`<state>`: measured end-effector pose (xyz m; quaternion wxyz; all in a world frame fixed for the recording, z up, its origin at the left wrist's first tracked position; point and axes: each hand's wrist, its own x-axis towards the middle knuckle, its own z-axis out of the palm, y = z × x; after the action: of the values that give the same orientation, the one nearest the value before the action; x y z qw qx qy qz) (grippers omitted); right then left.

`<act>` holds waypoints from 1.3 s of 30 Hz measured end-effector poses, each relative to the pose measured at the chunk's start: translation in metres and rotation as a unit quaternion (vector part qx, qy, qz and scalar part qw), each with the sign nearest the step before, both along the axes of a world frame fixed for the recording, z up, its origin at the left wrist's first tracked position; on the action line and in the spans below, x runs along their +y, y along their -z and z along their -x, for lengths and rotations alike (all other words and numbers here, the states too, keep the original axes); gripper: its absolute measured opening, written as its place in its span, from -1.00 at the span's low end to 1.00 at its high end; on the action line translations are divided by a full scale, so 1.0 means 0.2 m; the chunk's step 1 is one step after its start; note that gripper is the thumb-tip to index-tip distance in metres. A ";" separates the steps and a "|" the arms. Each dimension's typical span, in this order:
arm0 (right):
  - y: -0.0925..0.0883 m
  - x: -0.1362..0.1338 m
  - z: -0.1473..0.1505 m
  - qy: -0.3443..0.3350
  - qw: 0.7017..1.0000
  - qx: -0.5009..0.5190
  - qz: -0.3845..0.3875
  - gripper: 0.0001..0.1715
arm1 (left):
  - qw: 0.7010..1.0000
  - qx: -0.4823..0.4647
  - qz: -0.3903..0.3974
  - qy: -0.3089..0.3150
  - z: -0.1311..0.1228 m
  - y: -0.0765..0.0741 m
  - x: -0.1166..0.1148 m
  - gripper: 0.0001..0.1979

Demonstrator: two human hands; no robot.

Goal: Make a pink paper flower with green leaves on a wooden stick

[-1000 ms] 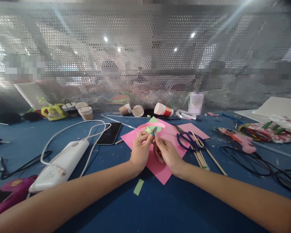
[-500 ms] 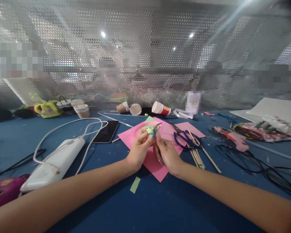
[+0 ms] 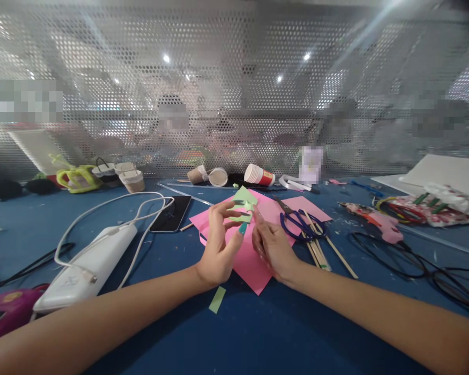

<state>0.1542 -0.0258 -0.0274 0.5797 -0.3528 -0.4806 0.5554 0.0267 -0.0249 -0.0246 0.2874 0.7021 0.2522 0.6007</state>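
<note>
Over the pink paper sheets [image 3: 254, 273], a small light green paper star [image 3: 249, 206] is at the fingertips of my right hand [image 3: 274, 242]. That hand is closed, its thumb and forefinger pinched at the star's right side, the other fingers curled in. My left hand [image 3: 218, 247] is just left of the star with its long-nailed fingers spread and nothing in them. A light green paper sheet [image 3: 242, 194] lies behind the star on the pink paper, partly covered by my left fingers. Nearer me, a short green paper strip [image 3: 217, 300] lies on the blue table [image 3: 250, 338].
Scissors with blue handles [image 3: 283, 221] and several wooden sticks [image 3: 316, 252] lie right of the paper. Farther right is a pink glue gun [image 3: 389, 228] with black cable. At left are a phone [image 3: 172, 213] and a white power strip [image 3: 88, 265]. Paper cups [image 3: 259, 174] stand behind.
My left hand has let go of the green star and opened its fingers, moving slightly left. The star now sits at my right fingertips.
</note>
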 end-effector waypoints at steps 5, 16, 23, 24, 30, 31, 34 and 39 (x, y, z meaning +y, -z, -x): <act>0.01 0.01 0.00 -0.005 1.000 0.012 0.021 -0.32 | 0.984 -0.129 -0.023 -0.117 -0.03 -0.14 -0.05 -0.75; 0.01 0.01 -0.01 -0.042 0.999 0.014 0.026 -0.29 | 0.982 -0.009 0.189 0.000 0.09 -0.40 0.19 -0.79; 0.01 0.04 -0.06 -0.088 0.996 -0.011 -0.004 -0.30 | 0.929 0.198 0.283 0.133 0.13 -0.20 0.28 -0.50; 0.01 0.04 -0.07 -0.081 0.997 -0.014 -0.004 -0.30 | 0.933 0.204 0.267 0.131 0.12 -0.20 0.27 -0.50; 0.02 0.07 -0.09 -0.025 0.999 -0.027 -0.010 -0.34 | 0.951 0.142 0.244 0.124 0.08 -0.17 0.24 -0.56; 0.02 0.07 -0.10 -0.016 0.999 -0.026 -0.025 -0.35 | 0.954 0.128 0.240 0.126 0.08 -0.16 0.24 -0.56; 0.03 0.08 -0.11 0.015 0.997 -0.036 -0.073 -0.34 | 0.962 0.122 0.216 0.111 0.07 -0.14 0.21 -0.56; 0.03 0.11 -0.10 0.063 0.995 -0.041 -0.059 -0.40 | 0.972 0.101 0.180 0.110 0.07 -0.09 0.16 -0.58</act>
<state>0.1748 -0.0038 -0.0325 0.6130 -0.3699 -0.5132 0.4734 0.0134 0.0069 -0.0057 0.4467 0.7191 0.3052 0.4360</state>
